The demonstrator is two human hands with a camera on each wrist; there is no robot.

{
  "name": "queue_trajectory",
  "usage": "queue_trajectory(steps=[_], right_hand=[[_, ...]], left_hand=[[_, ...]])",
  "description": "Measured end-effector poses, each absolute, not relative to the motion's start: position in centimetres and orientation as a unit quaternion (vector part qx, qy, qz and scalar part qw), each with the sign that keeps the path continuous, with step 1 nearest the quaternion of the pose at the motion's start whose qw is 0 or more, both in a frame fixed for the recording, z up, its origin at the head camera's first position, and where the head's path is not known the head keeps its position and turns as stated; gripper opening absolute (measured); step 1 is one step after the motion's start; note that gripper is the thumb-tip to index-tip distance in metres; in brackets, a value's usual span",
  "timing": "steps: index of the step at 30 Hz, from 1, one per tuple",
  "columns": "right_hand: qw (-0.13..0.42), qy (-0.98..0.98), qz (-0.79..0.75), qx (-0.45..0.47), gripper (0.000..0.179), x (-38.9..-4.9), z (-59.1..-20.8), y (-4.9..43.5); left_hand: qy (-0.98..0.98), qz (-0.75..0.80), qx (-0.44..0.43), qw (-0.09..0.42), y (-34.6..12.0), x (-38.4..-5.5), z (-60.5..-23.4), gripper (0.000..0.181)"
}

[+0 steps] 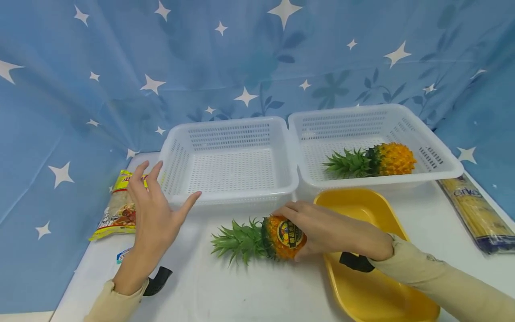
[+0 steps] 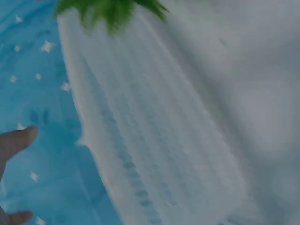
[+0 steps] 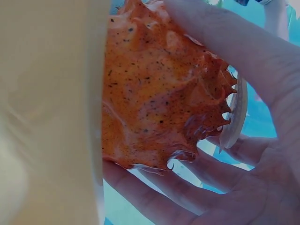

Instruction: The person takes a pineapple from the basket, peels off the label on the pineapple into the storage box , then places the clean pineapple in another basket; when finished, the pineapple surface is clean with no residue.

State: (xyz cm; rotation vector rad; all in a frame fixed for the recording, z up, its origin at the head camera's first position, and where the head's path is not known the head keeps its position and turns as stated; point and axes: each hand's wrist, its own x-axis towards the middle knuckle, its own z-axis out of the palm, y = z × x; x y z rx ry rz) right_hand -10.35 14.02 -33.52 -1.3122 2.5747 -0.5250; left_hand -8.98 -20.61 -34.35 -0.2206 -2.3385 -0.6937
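Note:
My right hand (image 1: 322, 226) grips a small pineapple (image 1: 284, 237) by its orange body, thumb on the near side and fingers over the far side. Its green crown points left, and a round dark label with gold print faces up. Seen from the right wrist, the spiky orange skin of the pineapple (image 3: 154, 89) fills the space between thumb and fingers. On the left, my left hand (image 1: 154, 214) is raised with fingers spread, holding nothing, beside the near left corner of a white perforated basket (image 1: 229, 196). Green leaves (image 2: 110, 11) show blurred in the left wrist view.
A second white basket (image 1: 386, 181) stands to the right, with another pineapple (image 1: 392, 159) lying in it. The yellow basin (image 1: 386, 290) sits under my right forearm. A food packet (image 1: 120, 210) lies far left, a pack of noodles (image 1: 479, 214) far right. Behind hangs a blue starry curtain (image 1: 193, 58).

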Motion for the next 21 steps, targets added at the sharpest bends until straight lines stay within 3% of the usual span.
queue_trajectory(steps=[6,10,15,21], right_hand=[[0.111,0.869,-0.189,-0.444,0.086,-10.5,-33.7,14.3],[0.121,0.875,-0.186,-0.43,0.088,-10.6,-33.6,14.5],[0.125,0.875,-0.189,-0.427,0.09,-10.7,-33.6,14.6],[0.123,0.869,-0.193,-0.438,0.09,-11.0,-33.7,14.3]], left_hand=[[-0.85,-0.264,-0.287,0.355,-16.5,-7.6,-33.6,0.069],[-0.849,-0.216,-0.377,0.301,-14.5,-7.2,-34.7,0.061],[-0.882,-0.158,-0.407,0.177,-13.6,-7.1,-36.9,0.069],[-0.897,-0.166,-0.394,0.112,-13.9,-7.1,-38.1,0.077]])
